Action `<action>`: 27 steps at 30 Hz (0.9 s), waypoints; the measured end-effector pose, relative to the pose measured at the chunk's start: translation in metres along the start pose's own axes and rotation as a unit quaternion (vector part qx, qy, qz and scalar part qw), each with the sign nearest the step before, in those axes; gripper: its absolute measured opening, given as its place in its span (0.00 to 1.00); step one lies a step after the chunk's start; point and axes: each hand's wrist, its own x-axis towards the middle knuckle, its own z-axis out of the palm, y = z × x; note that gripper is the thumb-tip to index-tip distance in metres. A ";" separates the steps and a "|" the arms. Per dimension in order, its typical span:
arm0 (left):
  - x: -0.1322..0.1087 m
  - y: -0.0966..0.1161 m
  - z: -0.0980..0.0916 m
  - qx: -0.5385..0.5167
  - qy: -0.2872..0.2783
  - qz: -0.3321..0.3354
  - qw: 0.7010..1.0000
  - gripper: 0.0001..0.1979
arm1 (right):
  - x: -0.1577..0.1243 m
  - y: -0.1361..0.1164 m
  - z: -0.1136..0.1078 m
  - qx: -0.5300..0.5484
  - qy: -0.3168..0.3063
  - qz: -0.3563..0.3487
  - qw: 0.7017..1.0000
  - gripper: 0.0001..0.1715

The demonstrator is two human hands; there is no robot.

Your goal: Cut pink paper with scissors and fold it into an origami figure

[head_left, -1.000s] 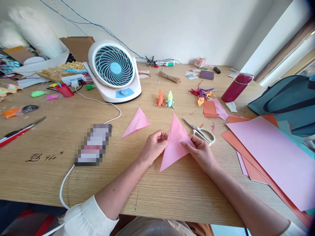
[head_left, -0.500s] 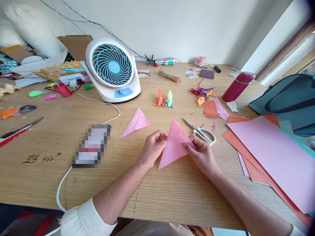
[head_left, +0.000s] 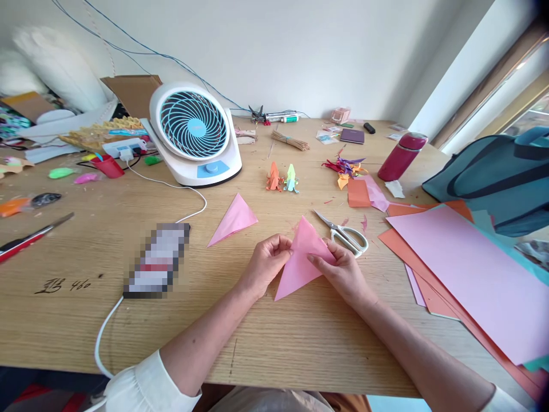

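A folded sheet of pink paper (head_left: 299,264), roughly triangular with a point towards the back, is held just over the table between both hands. My left hand (head_left: 266,264) pinches its left edge between thumb and fingers. On the other side my right hand (head_left: 343,268) grips the right part, thumb on top and fingers behind. Behind the right hand lie white-handled scissors (head_left: 346,236), blades towards the back left. A second folded pink paper triangle (head_left: 234,220) rests on the table, left of and beyond my left hand.
Large pink and orange sheets (head_left: 465,269) are stacked at the right, near a maroon flask (head_left: 402,157) and a teal bag (head_left: 489,177). Small origami figures (head_left: 273,177) stand mid-table. A white fan (head_left: 195,129), a phone (head_left: 156,260) and a knife (head_left: 34,237) are leftward.
My right hand has shifted slightly left along the pink paper, its thumb nearer the paper's middle. The left hand keeps its pinch. The whole view has tilted slightly.
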 end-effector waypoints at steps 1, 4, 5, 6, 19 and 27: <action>0.000 0.000 0.000 0.001 0.005 -0.002 1.000 0.04 | 0.000 0.000 0.000 -0.006 0.000 0.001 1.000 0.14; 0.001 -0.002 0.001 -0.002 0.032 0.000 0.999 0.03 | 0.000 0.001 0.000 -0.009 0.013 -0.007 1.000 0.15; 0.001 -0.003 0.001 -0.007 0.037 -0.001 0.999 0.03 | 0.000 0.001 0.000 -0.010 0.019 -0.011 1.000 0.14; 0.001 -0.003 0.001 -0.014 0.038 -0.004 0.999 0.04 | 0.000 0.001 0.000 -0.011 0.024 -0.015 1.000 0.14; -0.001 0.002 -0.002 -0.118 -0.009 -0.119 0.986 0.19 | 0.001 -0.004 -0.001 -0.015 0.012 -0.127 0.992 0.06; 0.001 0.000 -0.005 -0.146 -0.059 -0.146 0.977 0.18 | 0.000 -0.001 -0.003 -0.009 0.000 -0.169 0.986 0.07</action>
